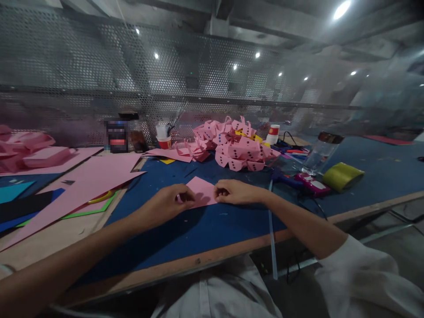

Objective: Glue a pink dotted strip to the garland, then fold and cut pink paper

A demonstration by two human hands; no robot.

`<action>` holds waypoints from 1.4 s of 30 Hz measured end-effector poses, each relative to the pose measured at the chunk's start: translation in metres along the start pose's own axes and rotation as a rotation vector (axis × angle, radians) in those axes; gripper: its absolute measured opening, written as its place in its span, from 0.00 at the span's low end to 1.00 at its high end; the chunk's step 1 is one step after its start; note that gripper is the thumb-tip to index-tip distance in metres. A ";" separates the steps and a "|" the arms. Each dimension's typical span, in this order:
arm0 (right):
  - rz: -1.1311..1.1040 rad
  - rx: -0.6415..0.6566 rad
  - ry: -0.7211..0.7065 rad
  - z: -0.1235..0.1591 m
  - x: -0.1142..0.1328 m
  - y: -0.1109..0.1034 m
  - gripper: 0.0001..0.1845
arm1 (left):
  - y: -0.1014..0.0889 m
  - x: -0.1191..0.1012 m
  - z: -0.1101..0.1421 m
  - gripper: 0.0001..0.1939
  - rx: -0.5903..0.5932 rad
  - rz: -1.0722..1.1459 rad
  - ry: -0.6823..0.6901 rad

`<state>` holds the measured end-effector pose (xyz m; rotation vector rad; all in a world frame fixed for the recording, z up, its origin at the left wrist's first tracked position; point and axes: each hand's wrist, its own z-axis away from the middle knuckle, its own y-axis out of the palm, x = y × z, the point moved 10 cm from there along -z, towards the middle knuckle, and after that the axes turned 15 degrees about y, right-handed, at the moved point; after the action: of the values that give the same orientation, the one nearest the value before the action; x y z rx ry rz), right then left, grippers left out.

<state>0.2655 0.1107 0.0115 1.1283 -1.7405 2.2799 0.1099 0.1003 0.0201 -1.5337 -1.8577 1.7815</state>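
Note:
A small piece of pink paper [201, 191] lies on the blue mat [205, 229] in front of me. At its left edge my left hand [177, 197] is closed, fingers curled on the paper. My right hand [230, 192] pinches the right edge with bent fingers. Just beyond stands a heap of folded pink paper shapes [241, 152] with dark dots on them. To the right of my right hand rests a blue and magenta glue gun [311, 183], a clear glue stick [272, 238] jutting from it over the table edge.
Large pink sheets [99, 179] and yellow-handled scissors [101, 197] lie at left. At right are a clear jar [321, 152], a yellow-green roll [343, 176] and pens [296, 153]. Paper cups [164, 141] stand before a perforated metal screen [198, 66].

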 end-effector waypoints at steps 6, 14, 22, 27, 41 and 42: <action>-0.001 0.050 0.065 0.005 -0.012 -0.017 0.09 | 0.015 0.013 0.000 0.13 0.009 -0.014 0.092; 0.123 0.193 0.149 0.011 -0.039 -0.027 0.10 | 0.015 0.014 0.002 0.14 0.001 -0.011 0.113; 0.131 0.228 0.145 0.009 -0.044 -0.023 0.08 | 0.013 0.011 0.002 0.15 -0.008 -0.035 0.110; 0.131 0.250 0.124 0.008 -0.046 -0.021 0.09 | 0.013 0.013 0.003 0.15 -0.012 -0.029 0.098; 0.167 0.216 0.128 0.009 -0.044 -0.024 0.09 | 0.011 0.007 0.002 0.15 -0.019 -0.067 0.113; 0.171 0.209 0.137 0.009 -0.044 -0.024 0.08 | 0.010 0.005 0.003 0.15 -0.021 -0.093 0.126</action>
<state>0.3134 0.1279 0.0063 0.8550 -1.6373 2.6224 0.1112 0.1001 0.0087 -1.5025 -1.8613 1.5920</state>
